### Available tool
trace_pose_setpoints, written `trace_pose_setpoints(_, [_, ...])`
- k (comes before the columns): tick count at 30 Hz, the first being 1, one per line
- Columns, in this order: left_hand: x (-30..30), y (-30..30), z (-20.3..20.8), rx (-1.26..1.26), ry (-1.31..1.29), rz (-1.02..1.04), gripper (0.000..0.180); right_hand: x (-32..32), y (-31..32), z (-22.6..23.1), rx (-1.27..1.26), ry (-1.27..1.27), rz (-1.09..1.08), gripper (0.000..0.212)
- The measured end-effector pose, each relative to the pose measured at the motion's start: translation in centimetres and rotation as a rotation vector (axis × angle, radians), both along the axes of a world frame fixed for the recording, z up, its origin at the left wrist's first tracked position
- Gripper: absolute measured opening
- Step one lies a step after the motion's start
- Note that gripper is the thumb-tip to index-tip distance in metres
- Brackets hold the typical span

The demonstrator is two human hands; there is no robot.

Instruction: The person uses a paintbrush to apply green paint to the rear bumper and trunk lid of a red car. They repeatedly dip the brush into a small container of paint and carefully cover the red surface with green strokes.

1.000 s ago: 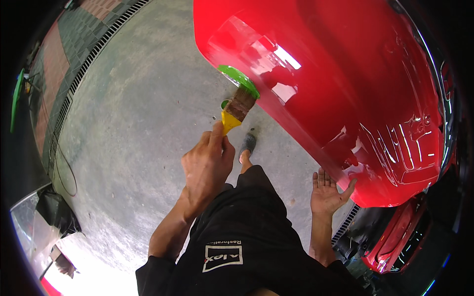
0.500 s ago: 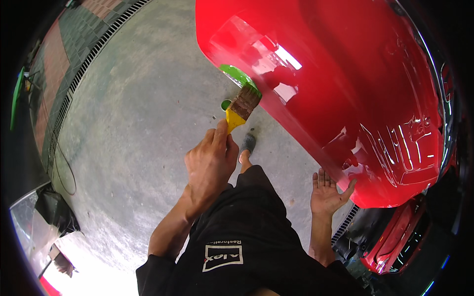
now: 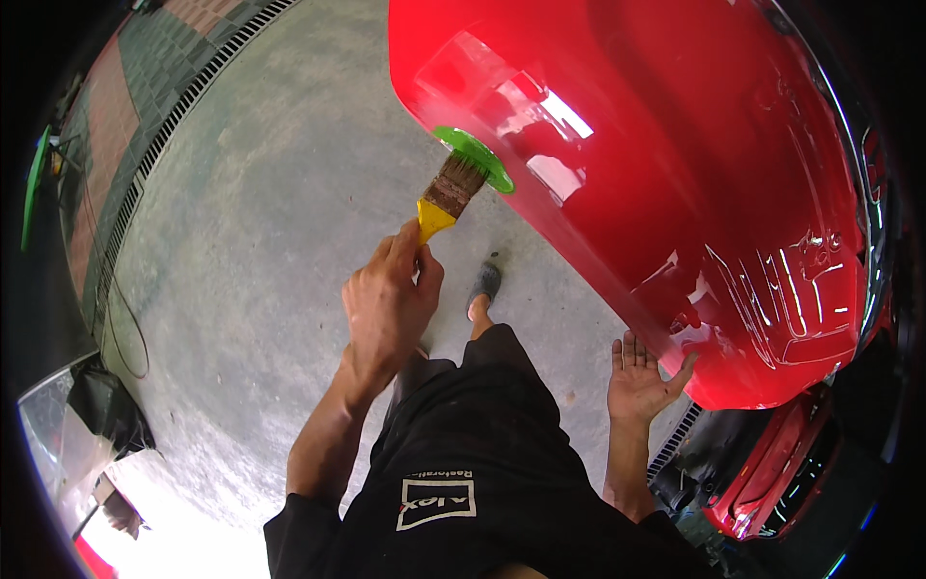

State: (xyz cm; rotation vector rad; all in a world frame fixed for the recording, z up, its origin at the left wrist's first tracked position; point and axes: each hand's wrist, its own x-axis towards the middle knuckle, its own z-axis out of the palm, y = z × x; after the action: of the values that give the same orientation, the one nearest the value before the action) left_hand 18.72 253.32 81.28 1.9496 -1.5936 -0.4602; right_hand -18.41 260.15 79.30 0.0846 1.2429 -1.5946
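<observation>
A paintbrush [image 3: 453,185] with a yellow handle and dark, worn bristles is gripped in my left hand [image 3: 391,299]. Its bristle tips meet a glossy green patch [image 3: 477,157] on the lower left edge of a large, shiny red car panel [image 3: 666,125]. My right hand [image 3: 639,381] is open, palm up, at the panel's near lower edge. Its thumb overlaps that edge; whether it touches or supports the panel I cannot tell. Nothing lies in the right palm.
Grey concrete floor [image 3: 251,241] lies below, with a slotted drain grate [image 3: 159,135] along the left. My foot in a dark shoe [image 3: 485,282] is beneath the brush. A black bag-like item [image 3: 108,410] sits at lower left, a red car part [image 3: 772,473] at lower right.
My left hand and the paintbrush have shifted left and slightly down. The green patch now shows more fully and reaches further right along the edge. My right hand stays in place.
</observation>
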Motion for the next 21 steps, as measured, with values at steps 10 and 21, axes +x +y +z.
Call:
trace_pose_setpoints(10, [3.8,-1.1,-1.7,-0.073,0.035,-0.082,0.033,-0.1,0.0,0.0,-0.001,-0.017,0.009,0.091])
trace_pose_setpoints(21, [5.2,-2.2,-1.0,-0.069,0.122,-0.069,0.019,0.2,0.0,0.1,0.008,0.017,-0.007,0.089])
